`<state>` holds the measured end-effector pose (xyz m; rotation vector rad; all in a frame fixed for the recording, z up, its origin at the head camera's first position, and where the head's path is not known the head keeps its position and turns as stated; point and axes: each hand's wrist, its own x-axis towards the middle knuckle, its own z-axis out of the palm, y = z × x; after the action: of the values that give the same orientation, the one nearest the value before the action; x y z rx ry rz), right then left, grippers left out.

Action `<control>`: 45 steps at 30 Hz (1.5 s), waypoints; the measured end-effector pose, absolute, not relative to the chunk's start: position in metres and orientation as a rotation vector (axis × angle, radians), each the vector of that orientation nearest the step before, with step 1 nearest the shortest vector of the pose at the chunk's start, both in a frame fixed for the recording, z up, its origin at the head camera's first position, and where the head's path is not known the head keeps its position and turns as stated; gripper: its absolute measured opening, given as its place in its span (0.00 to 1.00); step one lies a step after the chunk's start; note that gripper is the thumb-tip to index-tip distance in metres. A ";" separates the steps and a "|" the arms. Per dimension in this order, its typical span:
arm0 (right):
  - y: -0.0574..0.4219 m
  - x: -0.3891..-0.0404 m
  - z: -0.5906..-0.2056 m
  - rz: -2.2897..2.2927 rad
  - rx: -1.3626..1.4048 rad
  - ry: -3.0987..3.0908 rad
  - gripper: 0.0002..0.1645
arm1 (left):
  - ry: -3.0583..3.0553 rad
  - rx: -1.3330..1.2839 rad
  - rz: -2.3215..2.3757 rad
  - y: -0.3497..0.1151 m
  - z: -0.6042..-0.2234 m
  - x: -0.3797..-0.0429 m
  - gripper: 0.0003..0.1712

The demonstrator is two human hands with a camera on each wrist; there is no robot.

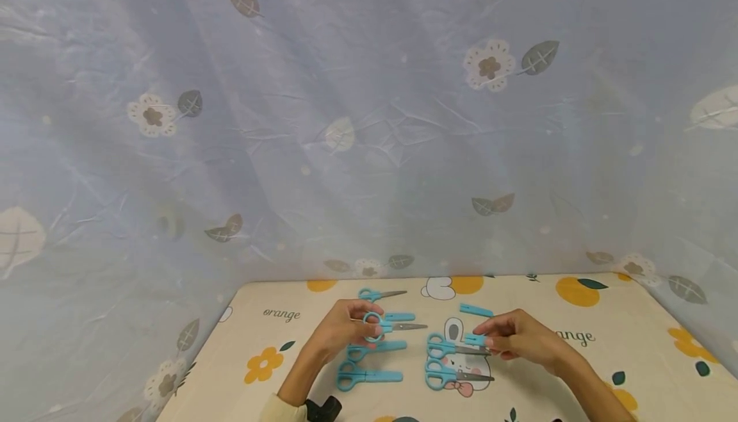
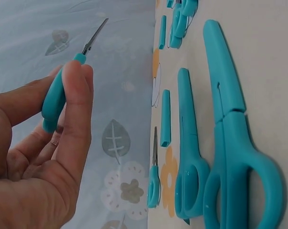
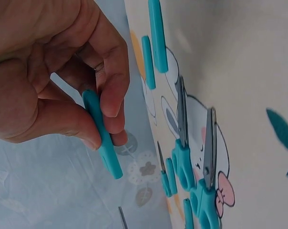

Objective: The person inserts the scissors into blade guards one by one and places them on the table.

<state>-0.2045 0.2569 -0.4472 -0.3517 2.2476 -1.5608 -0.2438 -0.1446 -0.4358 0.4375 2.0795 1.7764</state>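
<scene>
My left hand [image 1: 340, 331] pinches a pair of scissors [image 1: 389, 326] by its light-blue handle, the bare metal blade pointing right. In the left wrist view, those scissors [image 2: 53, 98] are raised off the table. My right hand [image 1: 523, 339] pinches a light-blue scissor sheath [image 1: 475, 339] between thumb and fingers. The right wrist view shows this sheath [image 3: 104, 140] tilted, its lower end sticking out past the fingertips. Below it lie two bare-bladed scissors [image 1: 441, 374], side by side. Under and in front of my left hand are two sheathed scissors [image 1: 369, 376].
Farther back lie another bare pair of scissors [image 1: 370, 294] and a loose sheath [image 1: 400, 316]. A further sheath [image 1: 476, 310] is behind my right hand. A patterned cloth [image 1: 265, 339] covers the table. A hanging patterned sheet [image 1: 369, 172] closes off the back and sides.
</scene>
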 end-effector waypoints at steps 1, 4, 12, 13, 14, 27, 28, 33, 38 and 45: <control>0.255 -0.204 -0.447 -1.560 -0.345 2.249 0.22 | 2.082 0.436 1.773 -0.144 -0.436 -0.243 0.20; 0.251 -0.205 -0.447 -1.552 -0.319 2.257 0.21 | 2.098 0.429 1.761 -0.141 -0.436 -0.243 0.19; 0.244 -0.207 -0.441 -1.547 -0.347 2.265 0.22 | 2.108 0.416 1.764 -0.133 -0.434 -0.245 0.19; 0.243 -0.207 -0.441 -1.545 -0.357 2.272 0.22 | 2.110 0.421 1.765 -0.132 -0.434 -0.246 0.19; 0.243 -0.207 -0.440 -1.544 -0.355 2.277 0.22 | 2.114 0.429 1.764 -0.131 -0.433 -0.246 0.19; 0.235 -0.207 -0.445 -1.581 -0.370 2.258 0.20 | 2.119 0.443 1.744 -0.129 -0.435 -0.242 0.19; 0.235 -0.207 -0.446 -1.586 -0.371 2.255 0.20 | 2.115 0.440 1.745 -0.129 -0.435 -0.241 0.19; 0.233 -0.207 -0.448 -1.601 -0.367 2.248 0.22 | 2.082 0.447 1.756 -0.127 -0.436 -0.241 0.22; 0.231 -0.209 -0.449 -1.615 -0.375 2.236 0.22 | 2.057 0.451 1.769 -0.123 -0.434 -0.243 0.22; 0.225 -0.208 -0.456 -1.653 -0.344 2.204 0.21 | 2.038 0.459 1.788 -0.121 -0.436 -0.241 0.21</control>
<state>-0.2080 0.2252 -0.4555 -0.3435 2.2041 -1.6526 -0.2412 -0.1214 -0.4357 0.4592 2.0375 1.7880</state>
